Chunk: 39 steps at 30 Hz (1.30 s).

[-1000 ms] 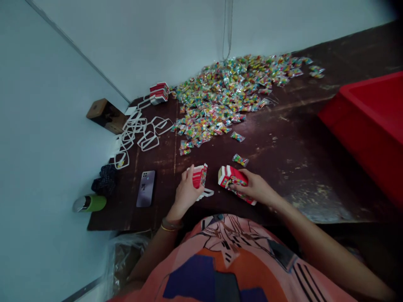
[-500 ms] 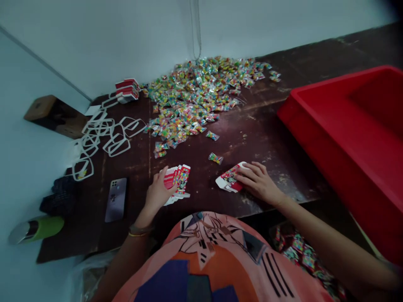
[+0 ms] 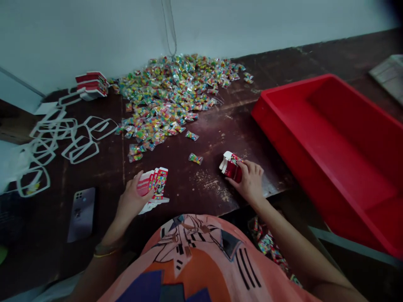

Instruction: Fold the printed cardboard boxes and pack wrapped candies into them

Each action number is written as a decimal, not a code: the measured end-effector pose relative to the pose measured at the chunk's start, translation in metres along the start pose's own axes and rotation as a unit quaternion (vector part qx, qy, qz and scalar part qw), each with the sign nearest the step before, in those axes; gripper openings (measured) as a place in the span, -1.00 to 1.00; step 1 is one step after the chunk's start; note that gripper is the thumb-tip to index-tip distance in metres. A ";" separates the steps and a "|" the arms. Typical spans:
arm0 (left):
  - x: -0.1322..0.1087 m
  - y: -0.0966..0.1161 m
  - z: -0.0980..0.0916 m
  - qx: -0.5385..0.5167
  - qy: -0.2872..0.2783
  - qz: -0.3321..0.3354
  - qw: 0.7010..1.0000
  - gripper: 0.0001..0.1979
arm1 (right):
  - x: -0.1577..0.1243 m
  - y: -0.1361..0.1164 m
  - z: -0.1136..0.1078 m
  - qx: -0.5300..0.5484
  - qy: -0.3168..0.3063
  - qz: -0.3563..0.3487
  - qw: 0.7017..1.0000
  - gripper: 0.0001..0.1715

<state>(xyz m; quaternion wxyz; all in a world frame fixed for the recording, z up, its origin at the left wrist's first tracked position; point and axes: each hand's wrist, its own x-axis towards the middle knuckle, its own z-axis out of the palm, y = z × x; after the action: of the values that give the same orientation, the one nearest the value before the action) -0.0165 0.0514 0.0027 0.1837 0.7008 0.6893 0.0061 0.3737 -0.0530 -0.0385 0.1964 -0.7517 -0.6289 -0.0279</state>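
Several flat red-and-white printed cartons [image 3: 161,183] are fanned out in my left hand [image 3: 130,201], its fingers closed round their left side just over the front of the table. My right hand [image 3: 251,180] grips a small stack of red printed cartons [image 3: 232,167], thumb beneath and fingers on the far side; their white flaps point away to the left. Between the hands and farther back lie two single candy packets [image 3: 195,158]. Beyond them spreads a large heap of clear-wrapped, many-coloured candy packets [image 3: 176,92].
A big red plastic tray [image 3: 283,121] stands at the right. White band loops [image 3: 78,142], a phone [image 3: 82,214] and a stack of red cartons [image 3: 92,85] lie on the left. Filled red packs [image 3: 272,249] sit below the table's front edge.
My right hand has turned the cartons upward, so they now stand more on edge and show a dark red side. The view has swung to the right. My left hand keeps its fan.
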 end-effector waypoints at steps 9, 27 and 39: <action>0.001 -0.003 0.003 -0.005 -0.001 -0.004 1.000 -0.23 | 0.011 0.003 -0.028 0.172 -0.204 0.083 0.960 -0.72; 0.001 -0.005 0.003 -0.021 0.002 0.017 1.000 -0.24 | -0.005 0.027 -0.016 0.199 -0.145 0.090 0.965 -0.27; 0.001 -0.004 0.003 -0.015 0.003 0.004 1.000 -0.25 | -0.022 -0.025 0.017 -0.007 -0.047 0.018 0.999 -0.13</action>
<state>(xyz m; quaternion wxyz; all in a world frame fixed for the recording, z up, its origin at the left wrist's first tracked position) -0.0192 0.0517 -0.0018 0.1922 0.7006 0.6869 0.0187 0.3415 -0.0643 -0.0536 0.1619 -0.7650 -0.6234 0.0063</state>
